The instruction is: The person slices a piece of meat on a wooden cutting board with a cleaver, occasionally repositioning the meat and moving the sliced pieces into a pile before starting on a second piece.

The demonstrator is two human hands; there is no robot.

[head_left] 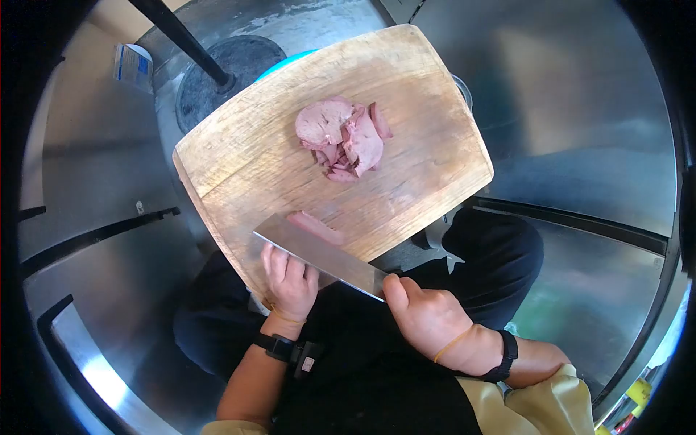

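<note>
Holding cleaver w/ right hand grip closed on handle; left hand fingers curled, resting by meat strip on cutting board.

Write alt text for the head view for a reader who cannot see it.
A right hand grips a broad steel cleaver laid flat on a rounded wooden cutting board, while the left hand rests its fingers against the blade. A pile of pink sliced meat sits mid-board, on a stainless steel counter.
</note>
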